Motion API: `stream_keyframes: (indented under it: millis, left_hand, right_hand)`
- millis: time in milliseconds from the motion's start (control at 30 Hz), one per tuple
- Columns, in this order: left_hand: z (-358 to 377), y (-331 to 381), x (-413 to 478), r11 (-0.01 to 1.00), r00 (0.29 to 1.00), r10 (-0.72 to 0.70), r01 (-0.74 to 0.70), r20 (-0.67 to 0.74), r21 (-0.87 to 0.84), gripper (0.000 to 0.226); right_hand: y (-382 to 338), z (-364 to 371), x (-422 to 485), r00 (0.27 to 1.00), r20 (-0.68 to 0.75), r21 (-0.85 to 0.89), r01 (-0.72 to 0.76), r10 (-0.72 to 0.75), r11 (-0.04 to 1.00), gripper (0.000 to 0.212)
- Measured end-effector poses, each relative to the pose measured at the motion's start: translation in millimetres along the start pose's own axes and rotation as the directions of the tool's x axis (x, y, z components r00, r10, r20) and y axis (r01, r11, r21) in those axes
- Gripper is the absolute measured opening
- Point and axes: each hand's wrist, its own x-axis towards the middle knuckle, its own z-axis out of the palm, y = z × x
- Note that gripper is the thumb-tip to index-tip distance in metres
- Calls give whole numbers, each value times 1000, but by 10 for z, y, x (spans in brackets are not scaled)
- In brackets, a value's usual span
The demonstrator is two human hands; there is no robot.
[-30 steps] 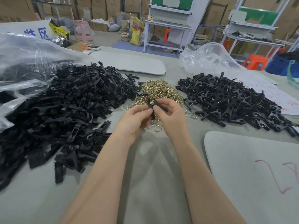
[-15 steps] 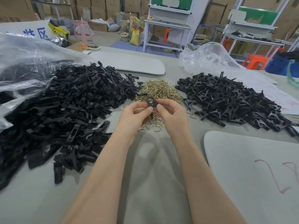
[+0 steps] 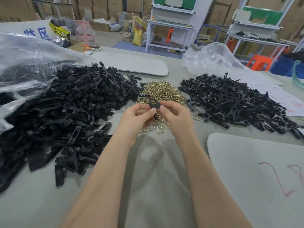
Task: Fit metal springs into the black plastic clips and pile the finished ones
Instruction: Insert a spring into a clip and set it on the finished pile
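A black plastic clip (image 3: pixel 154 104) is held between both hands just above the near edge of the brass spring heap (image 3: pixel 162 93). My left hand (image 3: pixel 138 118) pinches its left side with curled fingers. My right hand (image 3: pixel 175 117) pinches its right side. Whether a spring sits in this clip is hidden by my fingers. A big pile of loose black clip parts (image 3: pixel 65 112) covers the table's left. The pile of finished clips (image 3: pixel 233 102), with metal wire showing in them, lies on the right.
A clear plastic bag (image 3: pixel 24 63) holding more black parts lies at the far left, and a crumpled empty bag (image 3: pixel 212 58) sits behind the right pile. Grey foam pads lie at the back (image 3: pixel 136 65) and near right (image 3: pixel 256 170). Papers (image 3: pixel 279 94) rest at the right edge.
Both hands have lifted the clip slightly and moved it away from me, toward the spring heap. The piles have not moved.
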Motion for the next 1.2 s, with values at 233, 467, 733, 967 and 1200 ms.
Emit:
stream_keyframes:
  millis: [233, 467, 733, 967, 1200]
  left_hand:
    - [22, -18, 4, 1000, 1000, -10, 10, 4, -24, 10]
    - [40, -8, -3, 999, 1000, -17, 17, 3, -51, 11]
    - [39, 13, -16, 999, 1000, 8, -8, -3, -43, 9]
    - [23, 3, -18, 998, 998, 45, -42, -48, 57, 10]
    - [-5, -13, -8, 993, 996, 88, -85, -29, 85, 12]
  right_hand:
    - [3, 0, -5, 1000, -23, 11, -1, 1, 1000, 24]
    - [-13, -21, -2, 999, -53, 20, -4, 5, 1000, 25]
    - [-46, -44, -6, 1000, -15, 6, -13, 13, 1000, 21]
    - [-41, -15, -20, 1000, -19, -64, 23, -24, 998, 23]
    - [-14, -25, -10, 1000, -16, -8, -16, 16, 1000, 19]
